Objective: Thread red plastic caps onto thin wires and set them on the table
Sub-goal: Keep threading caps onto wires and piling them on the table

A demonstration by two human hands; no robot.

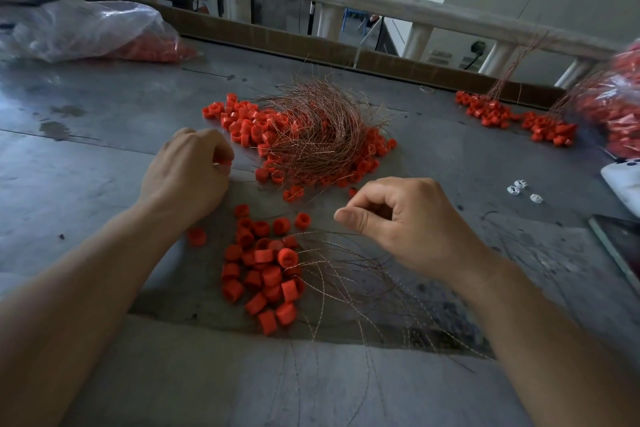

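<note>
Left hand [187, 170]: fingers curled, gripping one red cap [223, 163] at the fingertips. Only a sliver of the cap shows, so its bore direction can't be read.

Right hand [408, 218]: thumb tip pressed to the forefinger in a tight pinch, other fingers curled. Can't tell if a wire is in the pinch; anything that thin is lost against the grey desk [104, 135].

Key geometry: the cap sits left of the right-hand pinch and farther from the person, with a clear gap of bare desk between them, so the hands are apart. Judgement: the next move is to close that gap and bring a wire end to the cap's hole. That needs the wire's long axis lined up roughly left-right, tip pointing at the left hand.

Supply:
- Near cap pile [263, 270] lies between the forearms, closer to the left hand.
- A wire fan [363, 288] runs out from that pile toward lower right, passing under the right wrist. The right hand is nearer to it.
- Large tangle of copper-coloured wires [318, 128] sits on more caps just beyond both hands.
- Another capped batch [512, 118] is at far right, well apart.

Risk, as a guess: the wire tip is fine and flexible, so it could easily miss the hole.
</note>
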